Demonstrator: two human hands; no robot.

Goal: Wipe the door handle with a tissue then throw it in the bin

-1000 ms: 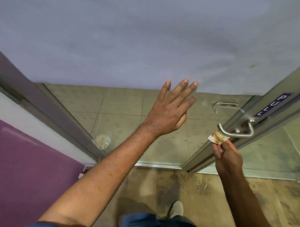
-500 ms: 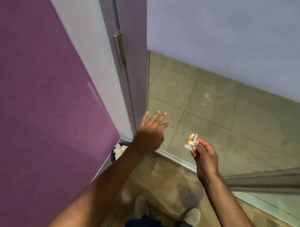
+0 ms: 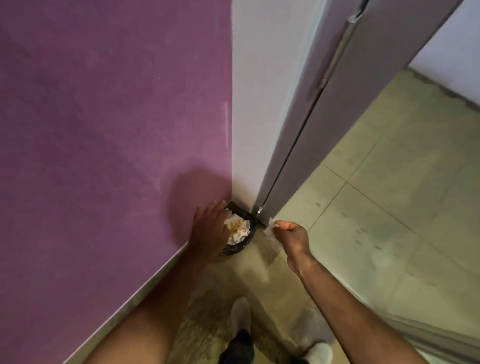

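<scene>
A small black bin stands in the floor corner where the purple wall meets the white one. Crumpled, stained tissues fill its top. My left hand reaches down over the bin's left side, fingers spread, holding nothing. My right hand hangs just right of the bin, pinching a small white tissue between thumb and fingers. The tissue is a short way from the bin's rim. The door handle is out of view.
A purple wall fills the left side. A grey door frame rises beside the bin. Pale tiled floor lies beyond the doorway at right. My two feet in light shoes stand on the brownish floor below.
My view has swung left and down from the door handle to the corner. Both hands have dropped toward the bin, the right one carrying the tissue along.
</scene>
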